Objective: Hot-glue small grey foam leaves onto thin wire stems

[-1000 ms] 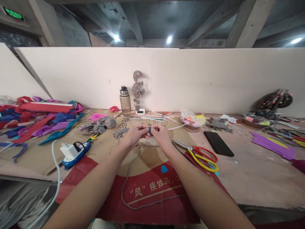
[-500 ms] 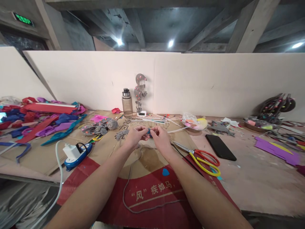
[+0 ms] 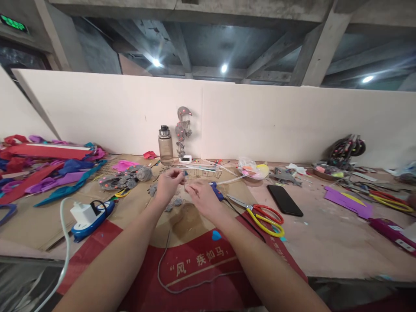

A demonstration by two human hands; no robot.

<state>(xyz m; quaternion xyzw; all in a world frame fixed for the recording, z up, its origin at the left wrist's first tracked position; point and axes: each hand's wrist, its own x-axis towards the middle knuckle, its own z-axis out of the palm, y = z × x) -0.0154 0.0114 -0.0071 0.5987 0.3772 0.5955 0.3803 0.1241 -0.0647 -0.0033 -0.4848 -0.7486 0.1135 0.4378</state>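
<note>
My left hand is closed in a pinch over the middle of the cardboard, with a small blue piece at its fingertips. Just to the right and slightly lower, my right hand has its fingers bent and drawn together; what they hold, if anything, is too small to make out. Small grey felt-like bits lie below the hands. A blue glue gun rests right beside my right hand. Grey yarn loops over the red part of the cardboard, near a blue heart-shaped piece.
Scissors with red and yellow handles and a black phone lie to the right. At left are a blue power strip and coloured fabric strips. A bottle and a grey hanging ornament stand behind.
My hands have come apart: the right one has dropped slightly from the blue piece, which stays at my left fingertips. The glue gun now shows. The view has turned somewhat right.
</note>
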